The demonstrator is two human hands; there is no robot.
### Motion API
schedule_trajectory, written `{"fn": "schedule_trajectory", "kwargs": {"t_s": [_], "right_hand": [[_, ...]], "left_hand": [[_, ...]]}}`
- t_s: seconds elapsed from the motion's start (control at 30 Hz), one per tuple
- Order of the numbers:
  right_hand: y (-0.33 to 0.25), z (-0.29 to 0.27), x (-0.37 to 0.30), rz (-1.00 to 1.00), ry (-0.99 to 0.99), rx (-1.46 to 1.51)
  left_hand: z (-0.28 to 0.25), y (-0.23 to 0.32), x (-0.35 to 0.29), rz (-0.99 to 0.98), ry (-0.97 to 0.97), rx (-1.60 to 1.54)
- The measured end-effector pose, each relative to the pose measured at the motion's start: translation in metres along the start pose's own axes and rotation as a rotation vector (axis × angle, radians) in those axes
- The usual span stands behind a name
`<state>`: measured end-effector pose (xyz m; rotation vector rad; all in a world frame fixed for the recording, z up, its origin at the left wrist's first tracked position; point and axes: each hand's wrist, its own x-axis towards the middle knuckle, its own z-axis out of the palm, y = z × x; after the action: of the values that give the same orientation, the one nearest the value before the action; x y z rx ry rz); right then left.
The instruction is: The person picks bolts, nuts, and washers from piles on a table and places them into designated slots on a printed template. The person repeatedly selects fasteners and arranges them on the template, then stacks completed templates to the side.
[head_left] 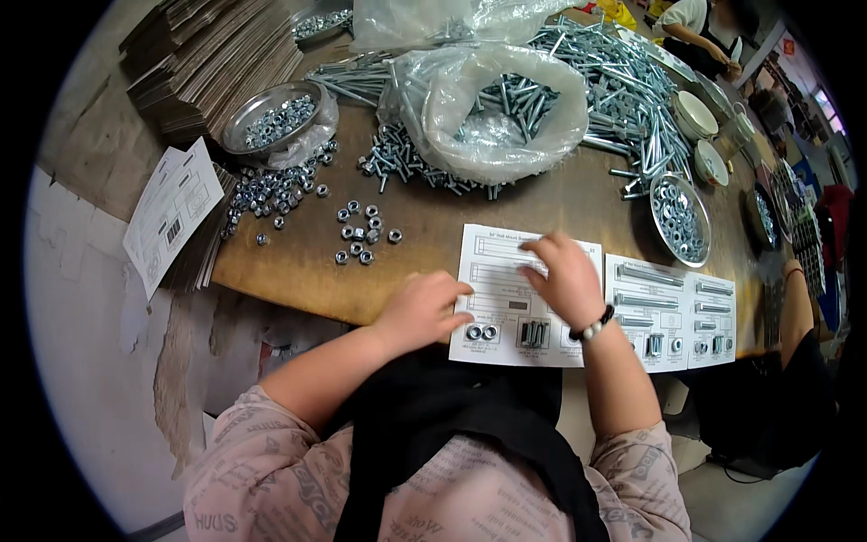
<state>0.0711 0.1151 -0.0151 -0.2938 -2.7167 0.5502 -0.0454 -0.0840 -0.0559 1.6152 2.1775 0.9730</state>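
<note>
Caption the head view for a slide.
Both hands, left and right, rest on a white card holding nuts and bolts, amid loose hardware.

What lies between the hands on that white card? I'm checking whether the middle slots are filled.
In the head view, only bare printed card shows between left hand and right hand; no hardware there.

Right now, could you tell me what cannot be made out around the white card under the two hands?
- Head view: the right hand covers the upper middle of the white card, so whatever lies under it is hidden.
- Head view: the left hand hides the card's left edge; whether its fingers pinch anything cannot be told.
- Head view: the two nuts and the bolts on the card are too small for detail.
</note>
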Motion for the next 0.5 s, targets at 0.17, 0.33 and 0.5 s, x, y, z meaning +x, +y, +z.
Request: {"fn": "schedule_trajectory", "kwargs": {"t_s": [0.17, 0.33, 0.5], "right_hand": [[0.035, -0.001, 0.084, -0.045, 0.237, -0.04], [0.054, 0.009, 0.149, 0.223, 0.115, -0.293], [0.059, 0.025, 0.178, 0.337, -0.049, -0.522]], "left_hand": [[-0.042, -0.033, 0.038, 0.005, 0.328, 0.027], [-0.087, -0.084, 0.082, -0.066, 0.503, 0.139], [-0.136, -0.148, 0.129, -0.108, 0.542, 0.596]]}}
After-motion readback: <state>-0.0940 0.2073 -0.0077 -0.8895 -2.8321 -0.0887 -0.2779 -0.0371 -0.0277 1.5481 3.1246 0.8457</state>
